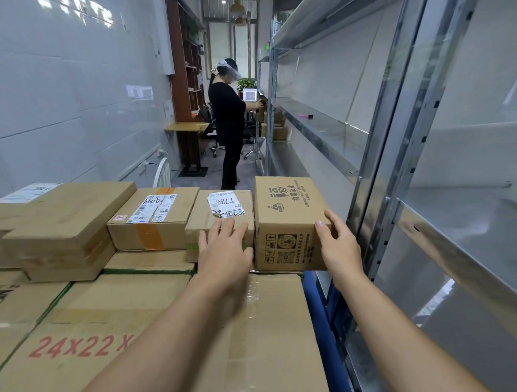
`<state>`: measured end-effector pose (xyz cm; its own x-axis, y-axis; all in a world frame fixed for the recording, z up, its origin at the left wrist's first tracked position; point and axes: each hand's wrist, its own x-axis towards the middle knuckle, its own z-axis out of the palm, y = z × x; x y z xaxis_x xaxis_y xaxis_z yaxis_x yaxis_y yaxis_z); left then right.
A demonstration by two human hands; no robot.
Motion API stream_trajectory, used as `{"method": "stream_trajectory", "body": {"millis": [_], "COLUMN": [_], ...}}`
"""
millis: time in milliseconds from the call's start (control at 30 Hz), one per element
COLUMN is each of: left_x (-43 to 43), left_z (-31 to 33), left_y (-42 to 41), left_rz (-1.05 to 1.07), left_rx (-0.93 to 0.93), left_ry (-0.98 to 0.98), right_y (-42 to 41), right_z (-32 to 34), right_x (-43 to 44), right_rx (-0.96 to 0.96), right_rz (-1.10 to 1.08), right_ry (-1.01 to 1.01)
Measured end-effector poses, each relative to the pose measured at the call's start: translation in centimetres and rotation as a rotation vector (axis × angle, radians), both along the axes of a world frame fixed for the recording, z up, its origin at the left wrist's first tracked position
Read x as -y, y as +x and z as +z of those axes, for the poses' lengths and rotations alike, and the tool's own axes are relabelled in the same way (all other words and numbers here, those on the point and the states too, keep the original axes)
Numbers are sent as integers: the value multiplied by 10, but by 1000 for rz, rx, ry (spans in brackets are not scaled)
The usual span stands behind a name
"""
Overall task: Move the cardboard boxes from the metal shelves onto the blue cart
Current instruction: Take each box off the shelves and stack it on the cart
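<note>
A tall printed cardboard box (pixel 289 209) stands at the right end of the stack of boxes on the blue cart (pixel 315 296). My right hand (pixel 339 246) rests against that box's right front corner, fingers spread. My left hand (pixel 223 250) lies with fingers apart against the box labelled 7786 (pixel 220 223), just left of the tall box. Neither hand has lifted anything. Large boxes (pixel 102 343) fill the lower layer, one marked 24x22.
Bare metal shelves (pixel 328 130) run along the right, close to the cart. More boxes (pixel 152 221) and flat ones (pixel 57 225) sit on the left. Another person (pixel 228 123) in black stands down the aisle by the far shelves. A white wall closes the left side.
</note>
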<state>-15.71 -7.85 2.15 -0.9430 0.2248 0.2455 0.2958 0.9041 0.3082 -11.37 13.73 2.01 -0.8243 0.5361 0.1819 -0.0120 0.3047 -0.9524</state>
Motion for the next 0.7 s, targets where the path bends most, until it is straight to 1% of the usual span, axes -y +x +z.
{"method": "stream_trajectory", "body": {"millis": [133, 300, 400, 533, 700], "left_x": [-2, 0, 2, -3, -6], "left_z": [0, 1, 2, 8, 22], "left_y": [2, 6, 7, 17, 38], "left_rz": [0, -19, -45, -149, -256], "left_rx": [-6, -36, -62, -117, -90], "left_ry": [-1, 137, 257, 434, 681], "right_y": [2, 7, 14, 32, 61], "right_z": [-1, 2, 6, 12, 19], "right_x": [0, 2, 3, 10, 29], "right_rx": [-17, -54, -79, -105, -160], "right_rz": [8, -18, -38, -62, -93], "right_ry": [14, 40, 51, 71, 127]}}
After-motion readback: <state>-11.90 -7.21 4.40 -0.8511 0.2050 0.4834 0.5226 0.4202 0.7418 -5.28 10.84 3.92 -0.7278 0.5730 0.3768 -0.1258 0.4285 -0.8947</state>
